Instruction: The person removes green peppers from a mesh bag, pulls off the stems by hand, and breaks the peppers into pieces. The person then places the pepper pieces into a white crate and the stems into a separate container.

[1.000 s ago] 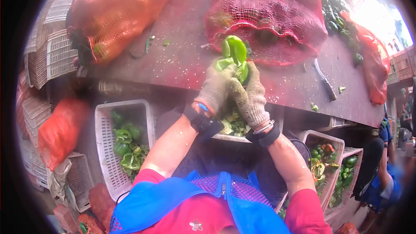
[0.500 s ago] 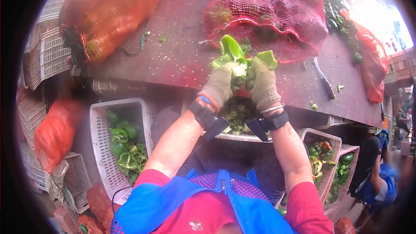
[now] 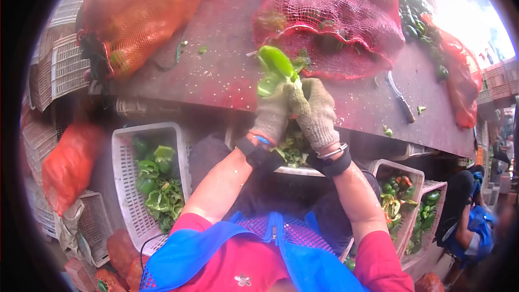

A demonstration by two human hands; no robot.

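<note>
Both hands wear pale knitted gloves and meet above the table's near edge. My left hand [image 3: 272, 109] is closed round pieces of green pepper [image 3: 278, 62], which stick up past its fingers. Beside it, my right hand [image 3: 314, 109] has its fingers bent together against the same pieces; what lies between its fingertips is hidden. Beneath the hands is a crate of green pepper scraps [image 3: 294, 148]. A pink mesh sack [image 3: 330, 21] with its mouth towards me lies just beyond the hands.
An orange mesh sack [image 3: 146, 19] fills the table's left side. On the right lie a knife [image 3: 400, 97], green peppers [image 3: 413, 16] and a red sack [image 3: 459, 70]. Crates with peppers [image 3: 123, 184] [image 3: 424, 170] stand below the table. A person in blue [image 3: 478, 230] is at far right.
My right hand has moved left, against my left hand. The pepper pieces have shifted left, and the piece that stuck out by my right hand no longer shows there.
</note>
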